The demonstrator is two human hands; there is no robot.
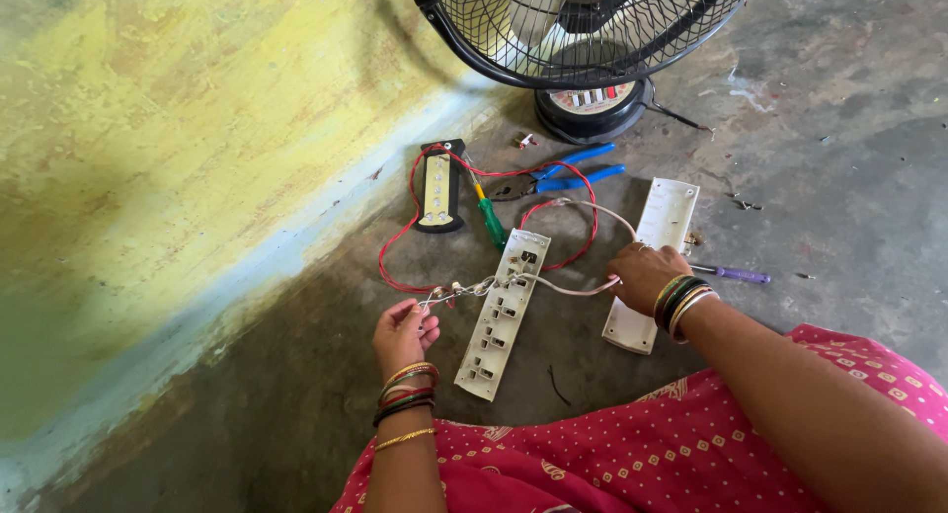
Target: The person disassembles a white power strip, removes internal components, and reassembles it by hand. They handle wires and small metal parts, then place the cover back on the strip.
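Filling the left third of the frame is a yellow wall (168, 128) with a pale blue band along its foot, meeting a grey concrete floor (839, 177).

Low and left of centre, the left hand (402, 332) is curled narrow, its fingertips pinching the bare stripped ends of a twisted white cable (513, 282); coloured bangles ring the wrist.

Above that hand, a small black switch unit (439, 188) with a cream face lies on the floor, a red wire (395, 238) looping from it down towards the pinched cable ends.

Just right of the unit lie a green-handled screwdriver (491, 220) and blue-handled pliers (563, 172), side by side.

In the middle of the frame an open white power strip (502, 315) lies slanted, its socket parts facing up, with the white cable running across its upper part.

At the top centre stands a black table fan (583, 39).

Right of centre, the right hand (642, 276) rests knuckles up, closed over the other stretch of the white cable, and touches the strip's white cover (654, 236) lying beneath it.

A purple-handled screwdriver (736, 274) lies just right of that hand.

Pink patterned cloth (642, 454) fills the lower right.
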